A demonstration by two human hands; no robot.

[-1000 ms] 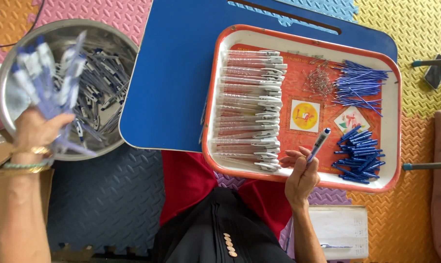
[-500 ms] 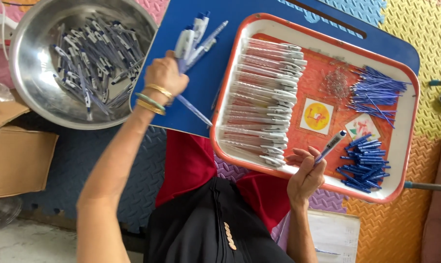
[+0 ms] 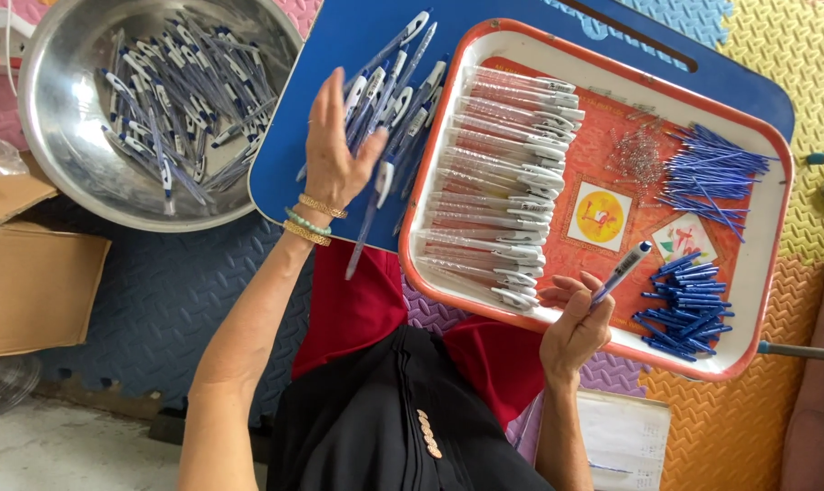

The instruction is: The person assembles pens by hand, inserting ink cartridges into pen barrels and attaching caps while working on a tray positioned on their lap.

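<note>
Nearest the camera, the right hand rests at the near rim of the orange tray, fingers curled, pinching a single pen that points up and away over the tray's floor. Just right of that pen lies a heap of short blue pen tips. A little farther out, the left hand is raised over the blue desk with fingers spread and palm open, gripping nothing; a loose bunch of pens lies fanned beside and under its fingertips, one pen reaching past the desk's near edge. Bracelets ring that wrist. Inside the tray, clear pen barrels sit stacked in a column at the left, with small metal springs and thin blue refills towards the right. Far left, on the foam floor mat, a steel bowl holds many more pens, with a cardboard box beside it.
</note>
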